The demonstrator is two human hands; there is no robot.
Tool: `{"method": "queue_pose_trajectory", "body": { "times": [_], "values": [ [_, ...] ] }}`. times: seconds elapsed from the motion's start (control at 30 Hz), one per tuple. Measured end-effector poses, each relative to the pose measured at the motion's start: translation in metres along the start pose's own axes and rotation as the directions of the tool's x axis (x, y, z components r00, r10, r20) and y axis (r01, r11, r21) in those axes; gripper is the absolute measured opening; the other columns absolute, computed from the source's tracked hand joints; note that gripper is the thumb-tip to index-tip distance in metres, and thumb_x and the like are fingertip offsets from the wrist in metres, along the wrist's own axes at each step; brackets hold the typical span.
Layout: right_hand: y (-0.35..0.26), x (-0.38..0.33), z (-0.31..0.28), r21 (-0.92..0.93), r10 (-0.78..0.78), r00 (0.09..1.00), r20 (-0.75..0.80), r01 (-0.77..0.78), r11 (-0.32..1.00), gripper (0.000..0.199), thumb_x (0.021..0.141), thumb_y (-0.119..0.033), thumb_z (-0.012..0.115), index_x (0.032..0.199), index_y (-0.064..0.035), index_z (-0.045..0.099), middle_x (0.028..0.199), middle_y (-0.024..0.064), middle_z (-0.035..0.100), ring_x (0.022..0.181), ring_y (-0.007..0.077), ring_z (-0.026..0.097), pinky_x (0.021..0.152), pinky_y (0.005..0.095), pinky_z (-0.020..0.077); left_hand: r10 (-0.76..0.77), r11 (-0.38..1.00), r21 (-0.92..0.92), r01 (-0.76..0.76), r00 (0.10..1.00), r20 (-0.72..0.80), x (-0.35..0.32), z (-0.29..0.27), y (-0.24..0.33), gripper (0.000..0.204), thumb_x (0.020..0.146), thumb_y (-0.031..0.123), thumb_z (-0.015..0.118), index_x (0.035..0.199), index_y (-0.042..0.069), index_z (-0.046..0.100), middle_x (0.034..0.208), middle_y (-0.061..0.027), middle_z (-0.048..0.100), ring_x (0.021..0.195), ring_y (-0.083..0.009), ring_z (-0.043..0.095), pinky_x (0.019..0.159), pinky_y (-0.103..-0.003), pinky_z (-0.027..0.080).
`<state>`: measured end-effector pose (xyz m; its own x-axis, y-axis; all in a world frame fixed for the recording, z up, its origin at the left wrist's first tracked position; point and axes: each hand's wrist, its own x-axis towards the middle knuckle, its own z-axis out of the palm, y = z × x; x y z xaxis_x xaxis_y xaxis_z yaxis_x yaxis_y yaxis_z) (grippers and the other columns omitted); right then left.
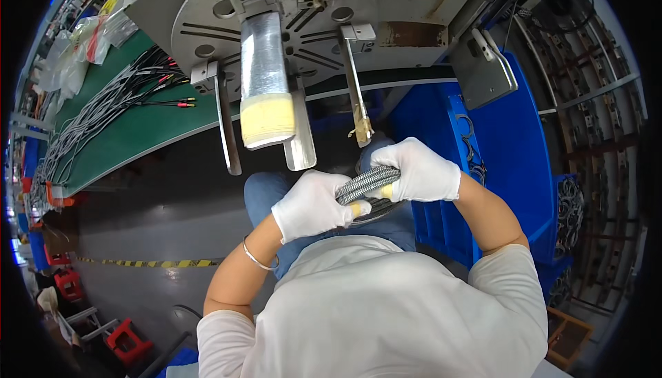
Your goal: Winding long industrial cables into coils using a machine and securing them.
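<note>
A coil of grey braided cable (pixel 369 183) is held over my lap between both hands. My left hand (pixel 314 205), in a white glove, closes round the coil's left side, its thumb wrapped in yellowish tape. On the coil's right side my right hand (pixel 420 171), gloved the same way, is closed too, with a yellow patch at its thumb. The hands nearly meet. Just beyond them stands a winding machine with a round slotted metal plate (pixel 317 50). From it juts a broad metal arm with yellow tape (pixel 267 119) round its end, among thinner metal arms (pixel 355 92).
At left, a green-topped table (pixel 138 123) carries a bundle of grey cables (pixel 117 98) with red-tipped plugs. A blue bin (pixel 507 150) stands to the right, with coiled cables (pixel 569 212) beyond it. Red stools (pixel 127 342) are on the floor at lower left.
</note>
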<state>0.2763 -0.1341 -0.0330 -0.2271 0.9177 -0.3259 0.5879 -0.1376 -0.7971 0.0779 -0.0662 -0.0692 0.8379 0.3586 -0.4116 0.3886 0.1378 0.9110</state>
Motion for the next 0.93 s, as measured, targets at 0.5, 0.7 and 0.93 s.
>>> {"method": "queue_pose_trajectory", "body": {
  "times": [0.5, 0.7, 0.93],
  "values": [
    [0.03, -0.038, -0.05, -0.288, -0.496, 0.772, -0.397, 0.408, 0.866, 0.053, 0.072, -0.034, 0.077, 0.109, -0.0008, 0.062, 0.071, 0.0086, 0.06, 0.063, 0.0204, 0.06, 0.059, 0.0288, 0.0471, 0.143, 0.981, -0.142, -0.134, 0.988, 0.056, 0.053, 0.024, 0.047, 0.009, 0.077, 0.005, 0.058, 0.083, -0.002, 0.061, 0.058, -0.0033, 0.054, 0.045, -0.0113, 0.051, 0.044, -0.025, 0.043],
    [0.037, -0.055, -0.059, -0.665, -0.8, 0.485, -0.353, 0.472, 0.579, 0.026, 0.077, -0.026, 0.072, 0.088, -0.0033, 0.067, 0.058, 0.0068, 0.055, 0.051, 0.0211, 0.056, 0.048, 0.0298, 0.042, 0.053, 0.971, -0.237, 0.034, 0.936, 0.348, 0.08, 0.052, 0.08, 0.017, 0.082, 0.015, 0.065, 0.083, -0.002, 0.06, 0.053, -0.0041, 0.054, 0.043, -0.0122, 0.054, 0.048, -0.026, 0.052],
    [0.044, -0.099, -0.083, -0.239, -0.624, 0.438, -0.647, 0.661, 0.711, 0.021, 0.087, -0.017, 0.058, 0.078, 0.001, 0.064, 0.056, 0.0098, 0.057, 0.047, 0.0201, 0.055, 0.045, 0.0294, 0.0448, 0.368, 0.897, -0.411, -0.164, 0.792, 0.487, 0.09, 0.077, 0.109, 0.041, 0.087, 0.035, 0.065, 0.107, 0.0, 0.057, 0.091, -0.0125, 0.065, 0.083, -0.018, 0.067, 0.075, -0.026, 0.052]
  ]
}}
